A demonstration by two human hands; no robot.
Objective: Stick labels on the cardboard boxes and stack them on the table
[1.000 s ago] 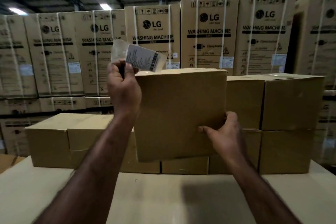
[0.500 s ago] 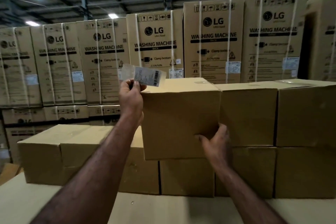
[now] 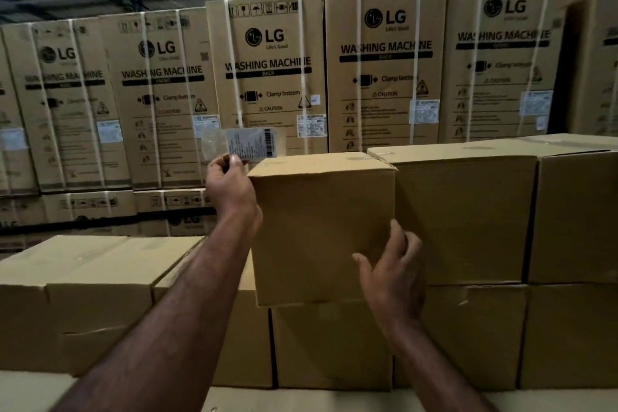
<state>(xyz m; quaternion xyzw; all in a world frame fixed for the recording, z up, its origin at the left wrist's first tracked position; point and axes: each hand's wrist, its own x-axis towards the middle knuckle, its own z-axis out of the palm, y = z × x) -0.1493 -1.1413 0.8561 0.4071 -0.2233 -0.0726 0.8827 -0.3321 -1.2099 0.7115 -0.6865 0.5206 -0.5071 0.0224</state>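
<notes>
- The left hand [image 3: 230, 187] pinches a barcode label [image 3: 252, 144] between the thumb and curled fingers. The label stands just above those fingertips, beside the top left corner of the cardboard box [image 3: 317, 227], and is stuck to nothing.
- The right hand [image 3: 391, 274] lies with its fingers spread and nearly straight against the lower right of that box's front face, gripping nothing.
- The box sits between the two hands in the upper tier, on a lower box [image 3: 331, 344]. Just past the right fingertips its side meets the neighbouring upper box [image 3: 465, 214]. Whether it is fully seated I cannot tell.
- Stacking looks well along. To the right of the right fingers the pile is two tiers high, and below the left forearm there is a single row of boxes [image 3: 93, 294]. All of it rests on the table [image 3: 30, 395].
- Labelling seems to lag behind, as no near face of any small box shows a label. Hidden faces cannot be judged.
- What is probably left is pressing the held label onto a box and building up the low left side.
- Strapped washing machine cartons [image 3: 267, 77] stand well beyond both hands.
</notes>
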